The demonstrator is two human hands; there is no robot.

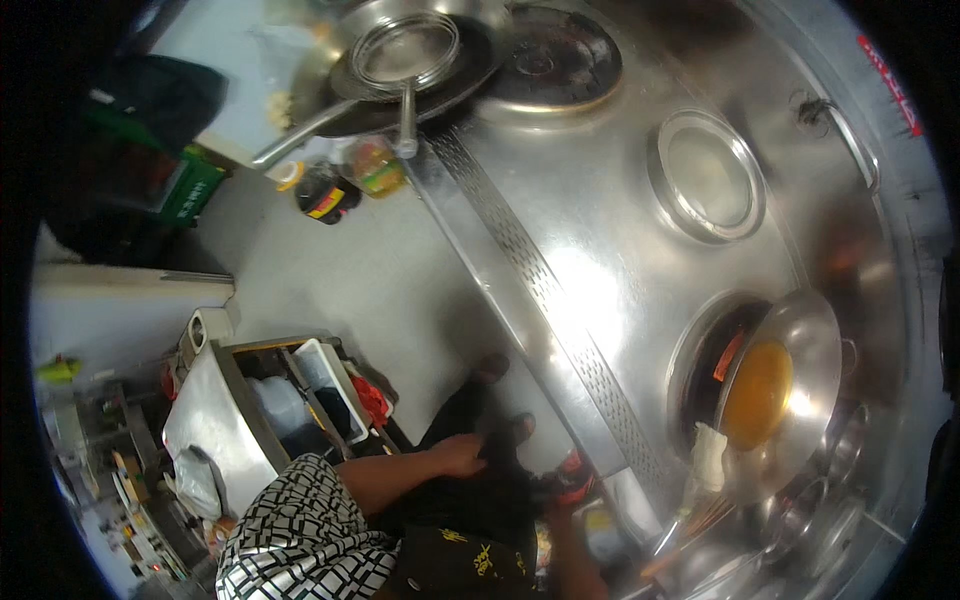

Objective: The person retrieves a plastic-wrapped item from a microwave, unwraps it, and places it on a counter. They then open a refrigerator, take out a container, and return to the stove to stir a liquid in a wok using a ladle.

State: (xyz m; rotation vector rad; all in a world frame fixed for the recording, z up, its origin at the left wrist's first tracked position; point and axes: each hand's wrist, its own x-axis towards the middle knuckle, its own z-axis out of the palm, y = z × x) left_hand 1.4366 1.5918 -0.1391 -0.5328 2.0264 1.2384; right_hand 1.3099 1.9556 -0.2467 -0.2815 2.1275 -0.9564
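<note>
My left hand is in front of the black apron, its fingers curled; whether it holds anything is not clear. My right hand is dark and blurred at the front edge of the steel range, close to a red object; its grip cannot be made out. Beyond the range's edge, a steel wok with yellow-orange liquid stands tilted beside a burner opening. A white cloth is wrapped about the wok's handle.
A round water-filled basin is set in the steel range top. At the far end are a wire strainer over a dark pan and a round burner plate. Bottles stand on the floor. A steel-topped cabinet is at the left.
</note>
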